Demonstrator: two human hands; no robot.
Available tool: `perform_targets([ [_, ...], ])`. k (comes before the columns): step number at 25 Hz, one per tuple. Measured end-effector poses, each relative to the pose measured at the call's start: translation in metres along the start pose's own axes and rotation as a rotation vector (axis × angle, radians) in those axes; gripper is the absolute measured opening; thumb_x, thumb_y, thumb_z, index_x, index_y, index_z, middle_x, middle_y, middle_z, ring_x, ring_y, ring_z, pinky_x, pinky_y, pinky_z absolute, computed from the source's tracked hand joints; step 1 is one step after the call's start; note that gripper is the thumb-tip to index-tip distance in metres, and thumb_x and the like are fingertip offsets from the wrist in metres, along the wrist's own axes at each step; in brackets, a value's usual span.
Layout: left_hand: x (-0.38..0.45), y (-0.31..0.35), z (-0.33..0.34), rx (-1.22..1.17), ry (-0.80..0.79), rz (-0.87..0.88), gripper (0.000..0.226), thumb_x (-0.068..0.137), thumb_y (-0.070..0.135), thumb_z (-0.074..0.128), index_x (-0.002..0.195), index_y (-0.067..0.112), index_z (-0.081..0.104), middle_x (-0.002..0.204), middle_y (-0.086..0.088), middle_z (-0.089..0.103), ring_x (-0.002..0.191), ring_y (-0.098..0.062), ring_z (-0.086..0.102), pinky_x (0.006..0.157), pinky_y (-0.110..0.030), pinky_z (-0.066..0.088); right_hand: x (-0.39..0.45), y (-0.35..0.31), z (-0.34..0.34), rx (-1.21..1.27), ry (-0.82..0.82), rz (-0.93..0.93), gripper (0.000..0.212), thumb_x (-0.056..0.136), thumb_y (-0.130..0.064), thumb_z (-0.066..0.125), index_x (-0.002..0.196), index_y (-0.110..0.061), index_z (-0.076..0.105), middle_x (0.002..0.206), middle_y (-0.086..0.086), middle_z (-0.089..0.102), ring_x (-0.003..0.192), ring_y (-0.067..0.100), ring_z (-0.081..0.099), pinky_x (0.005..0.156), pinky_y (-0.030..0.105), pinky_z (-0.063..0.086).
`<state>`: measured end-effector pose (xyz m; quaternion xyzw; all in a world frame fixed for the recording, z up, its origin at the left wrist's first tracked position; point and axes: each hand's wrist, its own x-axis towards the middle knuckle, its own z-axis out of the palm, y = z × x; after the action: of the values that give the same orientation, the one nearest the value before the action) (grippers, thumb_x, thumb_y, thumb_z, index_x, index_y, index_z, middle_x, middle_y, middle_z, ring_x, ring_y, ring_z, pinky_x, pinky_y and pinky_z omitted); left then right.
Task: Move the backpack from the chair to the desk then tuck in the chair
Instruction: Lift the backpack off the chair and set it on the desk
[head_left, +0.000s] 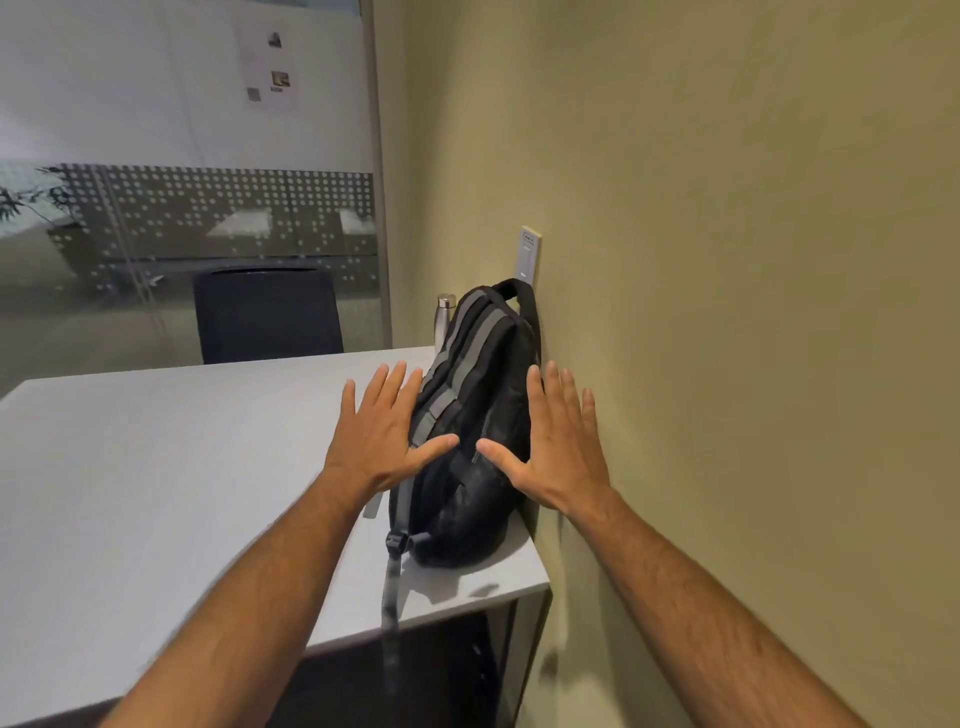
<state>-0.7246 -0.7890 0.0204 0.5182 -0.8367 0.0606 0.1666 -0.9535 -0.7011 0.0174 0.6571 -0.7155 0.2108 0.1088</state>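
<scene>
A black backpack (470, 415) with grey stripes lies on the white desk (156, 493), at its right end against the beige wall. One grey strap (390, 587) hangs over the desk's front edge. My left hand (387, 431) hovers open with fingers spread at the backpack's left side. My right hand (556, 441) is open too, over the backpack's right side next to the wall. Neither hand grips anything. A dark chair (267, 314) stands at the far side of the desk; no other chair is in view.
A steel bottle (443, 317) stands on the desk behind the backpack. A wall switch plate (529, 254) sits above the backpack's handle. A glass partition with a dotted band (208, 208) closes the far side. The wall runs close along the right.
</scene>
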Motion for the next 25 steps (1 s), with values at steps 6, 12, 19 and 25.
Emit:
perform_targets([
  [6, -0.114, 0.042, -0.01, 0.079, -0.048, -0.073, 0.115, 0.069, 0.095, 0.003, 0.161, 0.027, -0.005, 0.171, -0.003, -0.011, 0.157, -0.029, -0.01, 0.124, -0.063, 0.0, -0.095, 0.011, -0.013, -0.054, -0.082, -0.058, 0.119, 0.075, -0.097, 0.011, 0.161, -0.019, -0.012, 0.17, 0.011, -0.016, 0.155, 0.027, -0.018, 0.124, 0.056, -0.011],
  [12, -0.225, 0.078, -0.018, 0.065, -0.078, -0.123, 0.11, 0.075, 0.093, 0.011, 0.16, 0.027, -0.009, 0.169, -0.003, -0.017, 0.156, -0.029, -0.015, 0.124, -0.064, -0.003, -0.197, 0.026, -0.038, -0.068, -0.089, -0.078, 0.119, 0.076, -0.097, 0.006, 0.162, -0.017, -0.009, 0.171, 0.011, -0.013, 0.154, 0.025, -0.019, 0.126, 0.059, -0.003],
  [19, -0.32, 0.072, -0.05, 0.032, -0.113, -0.119, 0.117, 0.065, 0.096, -0.004, 0.159, 0.027, -0.013, 0.168, -0.001, -0.022, 0.155, -0.027, -0.02, 0.124, -0.061, -0.01, -0.279, -0.013, -0.07, -0.087, -0.051, -0.047, 0.119, 0.075, -0.097, 0.006, 0.163, -0.018, -0.004, 0.171, 0.01, -0.01, 0.154, 0.024, -0.018, 0.124, 0.057, -0.008],
  [25, -0.442, 0.025, -0.071, 0.046, -0.187, -0.157, 0.119, 0.066, 0.098, -0.003, 0.16, 0.025, -0.013, 0.169, -0.003, -0.02, 0.155, -0.025, -0.02, 0.124, -0.062, -0.007, -0.376, -0.101, -0.074, -0.03, -0.121, -0.089, 0.116, 0.077, -0.098, 0.01, 0.163, -0.021, -0.006, 0.17, 0.006, -0.013, 0.156, 0.024, -0.016, 0.122, 0.053, -0.014],
])
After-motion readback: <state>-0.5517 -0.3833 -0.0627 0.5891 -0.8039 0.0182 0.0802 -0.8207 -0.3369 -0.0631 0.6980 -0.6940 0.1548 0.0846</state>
